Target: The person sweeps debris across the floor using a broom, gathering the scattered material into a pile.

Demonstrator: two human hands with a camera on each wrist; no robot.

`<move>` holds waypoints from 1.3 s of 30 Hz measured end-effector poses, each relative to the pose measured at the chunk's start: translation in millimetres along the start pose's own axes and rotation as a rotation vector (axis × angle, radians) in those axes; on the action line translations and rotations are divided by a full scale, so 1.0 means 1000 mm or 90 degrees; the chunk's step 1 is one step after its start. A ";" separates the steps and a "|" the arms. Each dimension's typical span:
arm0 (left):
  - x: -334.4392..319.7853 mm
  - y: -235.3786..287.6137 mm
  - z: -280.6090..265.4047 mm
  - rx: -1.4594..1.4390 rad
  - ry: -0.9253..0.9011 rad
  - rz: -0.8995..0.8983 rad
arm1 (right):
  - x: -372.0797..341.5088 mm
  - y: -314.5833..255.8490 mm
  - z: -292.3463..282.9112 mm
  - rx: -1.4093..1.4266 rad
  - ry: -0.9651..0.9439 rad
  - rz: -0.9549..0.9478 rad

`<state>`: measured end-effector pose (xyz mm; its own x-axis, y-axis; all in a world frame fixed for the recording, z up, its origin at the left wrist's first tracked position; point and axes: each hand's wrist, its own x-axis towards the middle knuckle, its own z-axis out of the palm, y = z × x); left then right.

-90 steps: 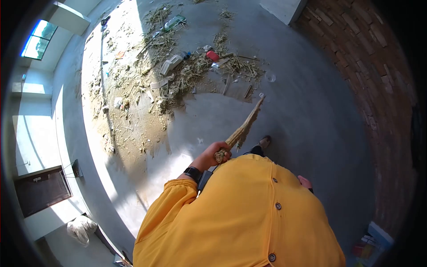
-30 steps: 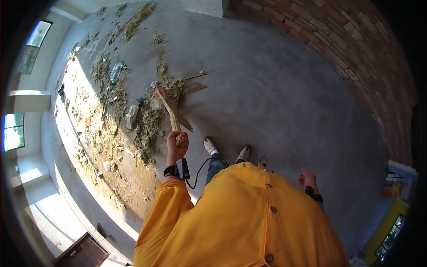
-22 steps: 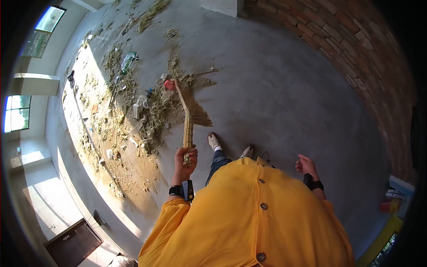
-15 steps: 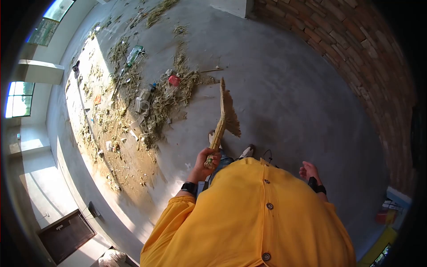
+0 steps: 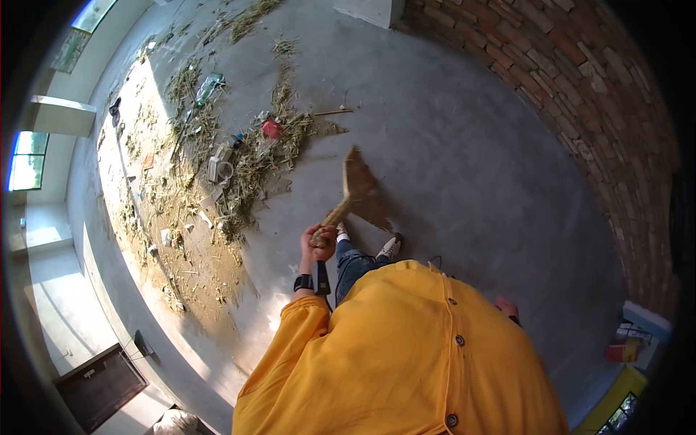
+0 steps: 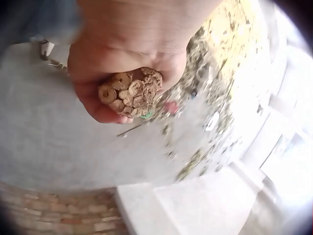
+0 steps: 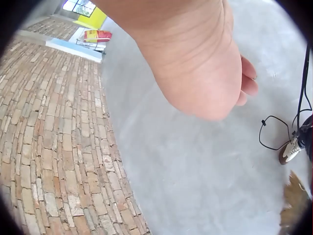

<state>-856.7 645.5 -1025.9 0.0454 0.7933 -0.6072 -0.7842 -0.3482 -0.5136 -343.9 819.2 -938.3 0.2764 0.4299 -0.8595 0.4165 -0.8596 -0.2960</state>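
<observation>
My left hand point(image 5: 319, 243) grips the handle of a broom point(image 5: 362, 192) made of bundled stalks, its fingers wrapped round it. In the left wrist view the cut stalk ends of the broom handle point(image 6: 129, 93) poke out of the fist. The broom's fanned head spreads over the grey floor just ahead of my shoes point(image 5: 389, 248). To its left lies a heap of straw litter point(image 5: 279, 156) with a red scrap point(image 5: 271, 129) on it. My right hand point(image 7: 205, 83) hangs at my side with loosely bent fingers and holds nothing; the shirt hides part of it in the head view.
More straw and dust spread across the sunlit floor at left, with a green plastic bottle point(image 5: 209, 87), a white container point(image 5: 220, 170) and a thin stick point(image 5: 333, 112). A brick surface point(image 5: 536, 58) borders the right side. A black cable point(image 7: 274, 132) loops near one shoe.
The broom swung from over the straw heap rightward to the floor before my feet, its head turning outward. My right hand drew back beside the body.
</observation>
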 end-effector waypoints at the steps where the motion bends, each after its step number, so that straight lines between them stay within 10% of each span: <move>1: -0.010 0.020 -0.001 -0.031 0.008 0.042 | -0.003 0.000 0.001 0.019 0.013 0.000; 8: -0.014 0.032 0.012 0.208 -0.002 0.387 | 0.027 -0.009 -0.004 0.034 -0.045 0.017; 14: -0.064 -0.012 0.001 0.254 0.006 0.351 | 0.019 -0.036 0.032 0.002 -0.073 -0.018; 18: -0.079 -0.029 0.004 0.156 -0.073 0.115 | 0.013 -0.057 0.059 -0.049 -0.118 0.011; 28: -0.037 -0.050 0.016 0.381 0.153 -0.082 | -0.013 -0.097 0.094 -0.055 -0.086 -0.064; 39: -0.084 0.113 0.007 0.072 0.060 0.070 | -0.038 -0.085 0.116 -0.104 -0.055 0.002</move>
<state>-953.2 543.0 -1029.2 0.0094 0.7020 -0.7121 -0.8521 -0.3670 -0.3730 -489.9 843.8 -929.2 0.2058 0.3954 -0.8951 0.5525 -0.8020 -0.2272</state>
